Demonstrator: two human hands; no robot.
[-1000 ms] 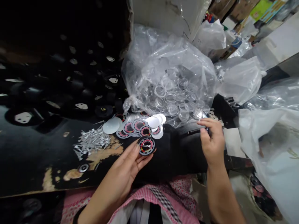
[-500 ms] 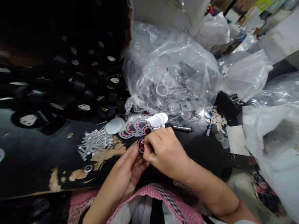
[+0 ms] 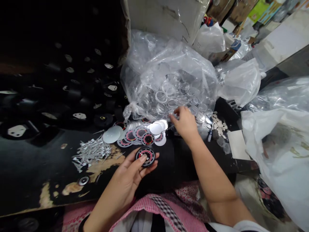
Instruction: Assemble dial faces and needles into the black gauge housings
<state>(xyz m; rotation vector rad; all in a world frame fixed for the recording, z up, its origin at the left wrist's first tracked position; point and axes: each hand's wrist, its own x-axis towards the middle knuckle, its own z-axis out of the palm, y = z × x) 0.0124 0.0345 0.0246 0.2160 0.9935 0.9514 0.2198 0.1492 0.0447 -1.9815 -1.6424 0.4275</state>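
Note:
My left hand (image 3: 131, 172) holds a small round gauge (image 3: 146, 155), dial face up, with the thumb lying across its front. The dial is black with red and white marks, and a pale needle shows on it. Farther out, my right hand (image 3: 184, 124) is at the near edge of a clear plastic bag (image 3: 147, 51). Its thumb and forefinger are apart, close to several clear round covers (image 3: 161, 97). Loose dial discs (image 3: 130, 136) lie overlapping beyond the gauge. A heap of pale needles (image 3: 93, 151) is to their left.
Black housings with white plates (image 3: 79, 116) crowd the left back of the worn black table (image 3: 24, 180). Near a screwdriver (image 3: 210, 133), small pale pieces (image 3: 220, 125) lie scattered beside a white card (image 3: 238, 145). A white plastic bag (image 3: 277, 138) stands at the right.
My right hand has left the gauge and moved forward and right to the clear bag. My left hand keeps the gauge, its dial now uncovered. The view has shifted slightly.

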